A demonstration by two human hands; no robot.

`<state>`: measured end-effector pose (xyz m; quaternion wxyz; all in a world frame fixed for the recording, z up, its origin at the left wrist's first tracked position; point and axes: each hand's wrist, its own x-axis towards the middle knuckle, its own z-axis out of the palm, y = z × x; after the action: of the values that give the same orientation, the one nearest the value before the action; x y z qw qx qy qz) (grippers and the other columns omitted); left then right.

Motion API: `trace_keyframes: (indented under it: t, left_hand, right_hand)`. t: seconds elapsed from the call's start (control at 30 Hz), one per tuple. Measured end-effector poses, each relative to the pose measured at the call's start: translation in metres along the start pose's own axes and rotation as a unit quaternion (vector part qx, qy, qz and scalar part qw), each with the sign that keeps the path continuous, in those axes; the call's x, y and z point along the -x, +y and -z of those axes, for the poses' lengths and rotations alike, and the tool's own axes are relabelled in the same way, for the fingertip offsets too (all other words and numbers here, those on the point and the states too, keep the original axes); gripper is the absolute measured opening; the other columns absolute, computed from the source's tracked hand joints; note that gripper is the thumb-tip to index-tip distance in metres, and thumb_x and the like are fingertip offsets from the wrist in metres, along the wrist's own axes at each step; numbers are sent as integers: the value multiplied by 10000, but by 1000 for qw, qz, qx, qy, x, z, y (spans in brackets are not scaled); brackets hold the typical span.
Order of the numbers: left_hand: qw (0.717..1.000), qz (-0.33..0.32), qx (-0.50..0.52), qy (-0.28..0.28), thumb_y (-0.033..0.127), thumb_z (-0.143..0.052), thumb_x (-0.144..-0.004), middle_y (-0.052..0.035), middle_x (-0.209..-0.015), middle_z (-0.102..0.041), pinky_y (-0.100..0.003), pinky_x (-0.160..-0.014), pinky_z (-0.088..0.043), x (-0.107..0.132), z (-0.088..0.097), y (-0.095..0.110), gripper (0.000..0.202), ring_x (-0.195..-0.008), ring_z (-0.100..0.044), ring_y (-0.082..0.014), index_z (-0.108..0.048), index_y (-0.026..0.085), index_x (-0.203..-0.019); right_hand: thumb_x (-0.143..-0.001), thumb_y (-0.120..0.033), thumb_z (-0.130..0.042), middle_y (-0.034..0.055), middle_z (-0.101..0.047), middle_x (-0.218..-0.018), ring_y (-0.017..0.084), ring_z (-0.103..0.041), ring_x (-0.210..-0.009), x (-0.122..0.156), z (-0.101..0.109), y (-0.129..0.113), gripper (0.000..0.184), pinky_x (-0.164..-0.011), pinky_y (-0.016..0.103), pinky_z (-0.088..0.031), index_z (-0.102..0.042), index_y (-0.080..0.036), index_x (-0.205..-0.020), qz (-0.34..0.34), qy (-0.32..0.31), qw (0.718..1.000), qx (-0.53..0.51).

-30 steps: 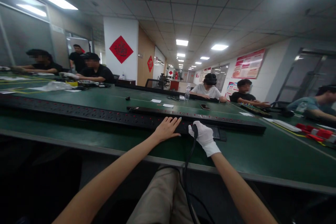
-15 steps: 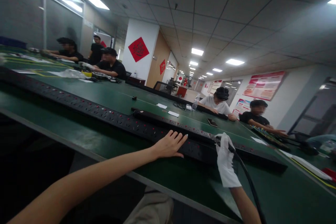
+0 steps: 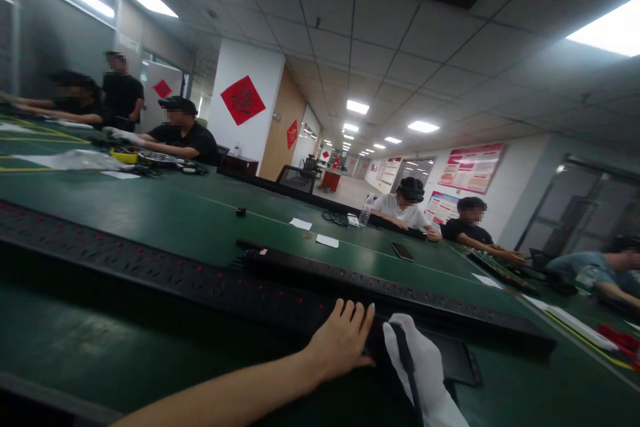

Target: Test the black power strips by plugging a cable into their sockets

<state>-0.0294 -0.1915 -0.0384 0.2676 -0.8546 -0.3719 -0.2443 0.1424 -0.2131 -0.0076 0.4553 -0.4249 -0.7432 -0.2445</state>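
Note:
A long black power strip (image 3: pixel 200 280) with red dots and rows of sockets runs across the green table in front of me. My left hand (image 3: pixel 343 340), bare, lies over it near its right end, fingers across the top and thumb on the near side. Just right of that, my right hand (image 3: pixel 417 360), in a white glove, grips a thick black cable (image 3: pixel 407 363). The cable's end is hidden at the strip by the glove. Behind both hands lies a second black power strip (image 3: pixel 380 283). A flat dark panel (image 3: pixel 460 360) shows right of the glove.
Farther back are white paper slips (image 3: pixel 327 241), a small black piece (image 3: pixel 241 212), a phone (image 3: pixel 401 251) and a water bottle (image 3: pixel 367 210). Other people sit around the table; one (image 3: pixel 185 137) wears white gloves. Papers and red items lie at the right edge.
My right hand has moved with the cable from the rear strip to the near strip's right end, beside my left hand. My left hand stays on the near strip. The view has shifted.

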Motion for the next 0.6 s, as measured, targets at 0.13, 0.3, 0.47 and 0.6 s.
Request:
trace_keyframes:
  t: [0.13, 0.3, 0.47, 0.6]
  left_hand:
    - [1000, 14, 9, -3, 613, -374, -797, -162, -1183, -460, -439, -896, -287, 2, 1, 3, 781, -1052, -425, -289, -241, 76, -1348]
    - [999, 17, 24, -37, 612, -411, -780, -156, -1126, -483, -426, -862, -307, -3, 10, -2, 762, -997, -457, -282, -299, 84, -1319]
    - [999, 1, 14, -43, 617, -375, -793, -165, -1104, -484, -406, -840, -302, -3, 13, -6, 762, -970, -459, -277, -287, 69, -1315]
    - [999, 2, -4, -41, 621, -327, -808, -168, -1115, -480, -395, -829, -297, -2, 15, -6, 747, -983, -454, -287, -293, 70, -1310]
  right_hand:
    - [-768, -362, -534, 35, -637, -696, 160, -604, -598, 7, -5, -1, 191, -580, 245, -459, -593, -187, -819, 34, -23, 998, 55]
    - [-792, -378, -487, 45, -617, -716, 167, -570, -670, 7, -11, -3, 218, -631, 260, -429, -606, -196, -818, 6, -60, 993, 105]
    - [-816, -362, -423, 51, -556, -723, 171, -489, -720, 4, -7, 11, 262, -673, 280, -369, -621, -190, -825, 12, -84, 986, 143]
    - [-814, -399, -424, 47, -510, -690, 178, -436, -699, -3, 4, 22, 310, -647, 296, -305, -637, -220, -952, 53, -98, 979, 169]
